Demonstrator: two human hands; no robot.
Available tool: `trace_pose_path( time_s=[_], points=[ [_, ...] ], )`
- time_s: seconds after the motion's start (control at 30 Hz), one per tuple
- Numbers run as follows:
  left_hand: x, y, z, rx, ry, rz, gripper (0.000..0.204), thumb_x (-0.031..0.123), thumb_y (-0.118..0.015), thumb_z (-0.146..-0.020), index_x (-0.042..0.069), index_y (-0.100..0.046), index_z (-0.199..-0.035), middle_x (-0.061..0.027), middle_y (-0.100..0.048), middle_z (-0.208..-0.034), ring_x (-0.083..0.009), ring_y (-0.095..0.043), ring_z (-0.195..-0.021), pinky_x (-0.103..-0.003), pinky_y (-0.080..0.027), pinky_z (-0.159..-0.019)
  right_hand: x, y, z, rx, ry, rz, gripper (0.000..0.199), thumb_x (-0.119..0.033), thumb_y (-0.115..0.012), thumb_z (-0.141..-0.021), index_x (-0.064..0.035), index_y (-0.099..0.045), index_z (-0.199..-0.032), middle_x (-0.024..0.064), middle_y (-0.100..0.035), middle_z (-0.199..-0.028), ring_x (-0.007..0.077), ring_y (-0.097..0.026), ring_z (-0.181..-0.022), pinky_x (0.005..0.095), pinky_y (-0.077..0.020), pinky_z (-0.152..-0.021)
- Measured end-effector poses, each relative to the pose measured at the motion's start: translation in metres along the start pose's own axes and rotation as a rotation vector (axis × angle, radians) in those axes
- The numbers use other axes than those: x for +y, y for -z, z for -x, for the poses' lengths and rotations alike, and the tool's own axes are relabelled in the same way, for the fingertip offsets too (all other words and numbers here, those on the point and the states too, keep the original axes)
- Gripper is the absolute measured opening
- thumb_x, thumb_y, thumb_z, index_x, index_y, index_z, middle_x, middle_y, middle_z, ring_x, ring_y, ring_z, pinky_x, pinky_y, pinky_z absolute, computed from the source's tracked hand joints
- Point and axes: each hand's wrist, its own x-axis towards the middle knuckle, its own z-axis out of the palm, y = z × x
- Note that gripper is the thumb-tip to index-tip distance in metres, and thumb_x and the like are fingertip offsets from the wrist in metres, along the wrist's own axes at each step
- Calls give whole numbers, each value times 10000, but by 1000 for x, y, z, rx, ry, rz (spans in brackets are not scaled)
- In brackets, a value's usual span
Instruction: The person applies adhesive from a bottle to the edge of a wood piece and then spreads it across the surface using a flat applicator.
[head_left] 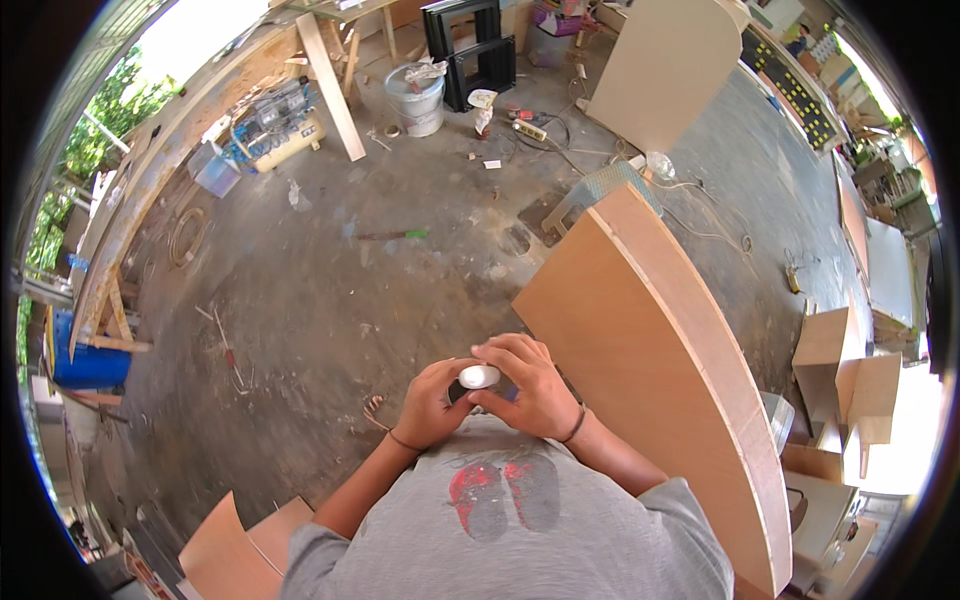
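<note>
Near the bottom middle of the frame, 2 hands meet around a small white tube (pixel 479 376). The left hand (pixel 432 405) curls under it, maybe also holding something dark, and the right hand (pixel 527 385) wraps its fingers over the top. A big tan board (pixel 650 360) stands just to the right.

One head-worn fisheye looks steeply down (edges bending outward), close over the chest, across the workshop floor (pixel 330 300).

Both hands, left hand (pixel 432 402) and right hand (pixel 528 387), clasp a small white bottle (pixel 479 377) (plywood panel (pixel 655 365) just beside).
</note>
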Motion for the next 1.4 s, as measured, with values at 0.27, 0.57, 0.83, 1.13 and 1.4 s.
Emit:
trace_pose_path(
  time_s=[0.27,0.57,0.83,1.13,1.4],
  points=[
    [-52,64,-36,214,93,47,261,53,-726,-837,-22,-651,-1076,-112,-721,-1054,-189,-698,-947,-298,-524,-847,88,75,-83,515,-448,581,708,-422,-781,-754,-54,-539,-1309,152,-541,-1328,344,-459,-1273,487,-345,-1027],
    [-122,152,-134,170,103,-11,255,72,-712,-861,-41,-646,-1079,-143,-703,-1067,-228,-671,-966,-332,-498,-884,145,58,-119,688,-956,831,687,-243,-612,-777,-63,-422,-1412,247,-361,-1506,405,-234,-1454,619,-141,-1148],
    [-156,194,-214,78,134,109,242,75,-699,-876,-44,-644,-1081,-143,-697,-1053,-210,-654,-972,-334,-485,-903,158,42,-125,795,-955,982,550,-141,-569,-779,-58,-480,-1315,238,-445,-1447,399,-343,-1406,598,-201,-1143],
    [-186,282,-306,-32,-22,59,274,143,-748,-844,26,-656,-1073,-119,-716,-936,-208,-692,-832,-307,-534,-733,180,53,-92,812,-1117,917,729,-145,-642,-790,-28,-360,-1452,233,-493,-1416,397,-483,-1297,467,-392,-1071],
    [-245,398,-344,148,26,37,274,106,-735,-846,3,-643,-1083,-104,-734,-979,-185,-705,-897,-297,-522,-807,196,77,-122,795,-1559,1030,745,-280,-616,-867,-194,-268,-1520,132,-433,-1492,346,-469,-1319,508,-389,-1055]
  ],
)
